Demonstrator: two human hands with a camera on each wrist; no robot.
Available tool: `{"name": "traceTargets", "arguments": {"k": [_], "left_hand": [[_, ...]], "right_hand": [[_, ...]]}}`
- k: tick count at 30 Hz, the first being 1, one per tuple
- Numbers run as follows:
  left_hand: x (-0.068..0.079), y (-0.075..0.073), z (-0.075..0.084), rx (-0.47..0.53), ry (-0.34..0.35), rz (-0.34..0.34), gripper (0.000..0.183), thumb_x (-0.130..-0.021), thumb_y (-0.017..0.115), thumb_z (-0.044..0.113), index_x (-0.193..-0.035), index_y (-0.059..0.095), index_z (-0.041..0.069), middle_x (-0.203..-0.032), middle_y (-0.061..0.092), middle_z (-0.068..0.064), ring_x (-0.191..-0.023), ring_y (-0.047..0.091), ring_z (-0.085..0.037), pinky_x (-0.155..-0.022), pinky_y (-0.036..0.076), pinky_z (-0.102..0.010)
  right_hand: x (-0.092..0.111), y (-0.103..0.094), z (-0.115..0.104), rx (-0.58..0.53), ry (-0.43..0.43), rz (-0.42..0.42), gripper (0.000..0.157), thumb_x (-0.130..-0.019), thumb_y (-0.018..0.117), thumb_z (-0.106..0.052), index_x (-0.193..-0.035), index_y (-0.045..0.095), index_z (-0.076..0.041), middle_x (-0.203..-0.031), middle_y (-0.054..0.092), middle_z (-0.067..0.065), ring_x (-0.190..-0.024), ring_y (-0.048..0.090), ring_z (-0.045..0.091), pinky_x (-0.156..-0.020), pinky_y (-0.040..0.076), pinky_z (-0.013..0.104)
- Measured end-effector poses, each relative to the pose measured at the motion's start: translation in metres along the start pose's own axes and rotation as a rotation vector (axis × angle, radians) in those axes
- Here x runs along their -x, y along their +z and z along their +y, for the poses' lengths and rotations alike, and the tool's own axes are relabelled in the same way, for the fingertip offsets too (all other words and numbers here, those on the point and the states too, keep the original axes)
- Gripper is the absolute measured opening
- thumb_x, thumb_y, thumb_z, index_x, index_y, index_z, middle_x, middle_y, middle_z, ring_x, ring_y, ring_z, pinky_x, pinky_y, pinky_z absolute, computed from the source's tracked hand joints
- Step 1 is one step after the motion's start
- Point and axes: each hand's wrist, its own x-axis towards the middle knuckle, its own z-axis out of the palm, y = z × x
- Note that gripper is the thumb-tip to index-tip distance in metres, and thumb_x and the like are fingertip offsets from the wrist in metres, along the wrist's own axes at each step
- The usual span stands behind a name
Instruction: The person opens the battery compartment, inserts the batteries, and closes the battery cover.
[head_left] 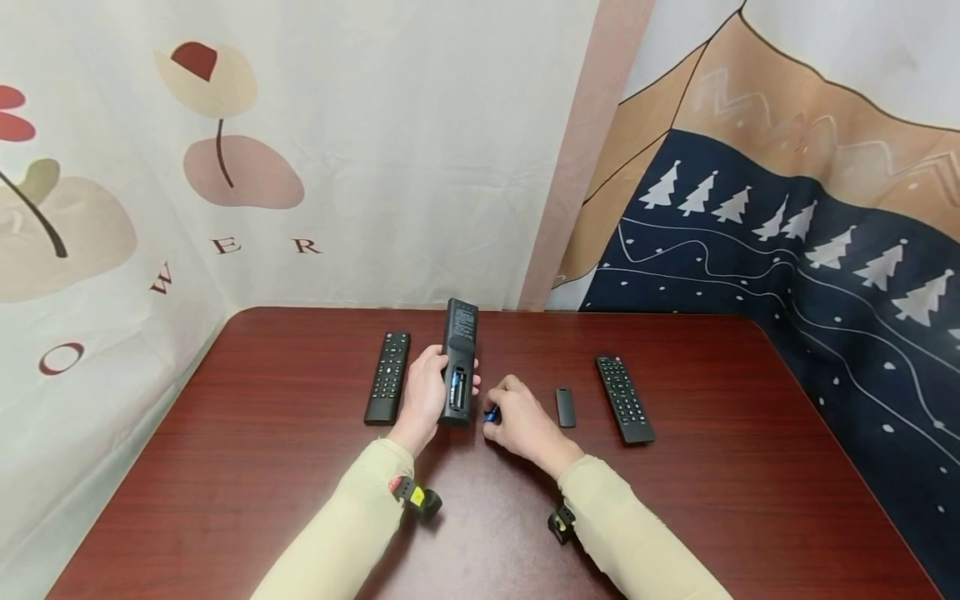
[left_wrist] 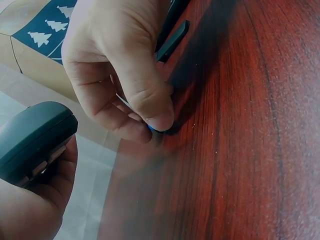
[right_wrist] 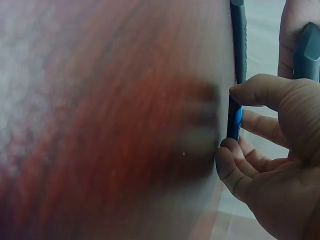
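Note:
My left hand [head_left: 424, 392] grips a black remote control [head_left: 461, 333] with its back facing up, raised over the table. The battery compartment in its lower half is uncovered, and a battery [head_left: 457, 389] lies inside; whether there is a second one I cannot tell. Just right of the remote, my right hand [head_left: 528, 421] pinches a blue and black battery [right_wrist: 234, 120] between thumb and fingertips. In the left wrist view only a sliver of blue shows at the fingertips. A small dark battery cover [head_left: 566, 407] lies on the table beyond the right hand.
One black remote [head_left: 387, 379] lies buttons up left of my left hand. Another remote [head_left: 626, 400] lies buttons up at the right, past the cover. The reddish-brown table [head_left: 300, 467] meets a printed curtain [head_left: 420, 167] at its far edge.

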Motion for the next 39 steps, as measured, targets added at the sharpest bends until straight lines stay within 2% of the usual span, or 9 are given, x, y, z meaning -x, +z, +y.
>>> {"name": "traceTargets", "arguments": {"k": [6, 13, 22, 30, 39], "left_hand": [[0.000, 0.001, 0.000, 0.001, 0.008, 0.002, 0.039, -0.105, 0.025, 0.013, -0.127, 0.053, -0.004, -0.126, 0.061, -0.036, -0.081, 0.073, -0.023, -0.076, 0.062, -0.042], [-0.001, 0.000, -0.001, -0.029, 0.001, -0.002, 0.041, -0.106, 0.025, 0.015, -0.130, 0.053, -0.004, -0.126, 0.061, -0.035, -0.085, 0.073, -0.026, -0.072, 0.062, -0.035], [-0.002, 0.000, -0.003, -0.049, -0.006, 0.000, 0.041, -0.107, 0.026, 0.015, -0.130, 0.054, -0.003, -0.125, 0.063, -0.031, -0.088, 0.072, -0.026, -0.074, 0.061, -0.033], [-0.004, 0.000, -0.003, -0.041, -0.011, 0.008, 0.040, -0.106, 0.026, 0.015, -0.129, 0.053, -0.003, -0.122, 0.065, -0.030, -0.083, 0.072, -0.024, -0.072, 0.061, -0.034], [-0.002, -0.001, -0.005, -0.067, -0.017, 0.007, 0.040, -0.107, 0.026, 0.016, -0.131, 0.054, -0.001, -0.124, 0.065, -0.029, -0.086, 0.071, -0.026, -0.071, 0.060, -0.032]], "right_hand": [[0.001, -0.003, 0.000, -0.025, -0.010, 0.006, 0.015, -0.082, 0.079, -0.006, -0.096, 0.072, -0.007, -0.105, 0.055, 0.005, -0.087, 0.057, 0.017, -0.075, 0.053, 0.032], [0.003, -0.008, 0.001, -0.047, -0.031, 0.027, 0.014, -0.083, 0.078, -0.006, -0.097, 0.073, -0.008, -0.108, 0.055, 0.005, -0.088, 0.058, 0.017, -0.076, 0.053, 0.034], [0.006, -0.012, 0.000, -0.082, -0.072, 0.082, 0.017, -0.083, 0.077, -0.004, -0.100, 0.073, -0.007, -0.113, 0.058, 0.007, -0.088, 0.059, 0.018, -0.074, 0.052, 0.032], [0.007, -0.015, -0.003, -0.117, -0.128, 0.117, 0.017, -0.082, 0.075, -0.002, -0.098, 0.073, -0.007, -0.114, 0.059, 0.007, -0.086, 0.058, 0.016, -0.073, 0.051, 0.029], [0.008, -0.016, -0.004, -0.155, -0.169, 0.133, 0.019, -0.082, 0.075, -0.002, -0.100, 0.073, -0.004, -0.115, 0.059, 0.008, -0.093, 0.061, 0.022, -0.076, 0.052, 0.031]]}}
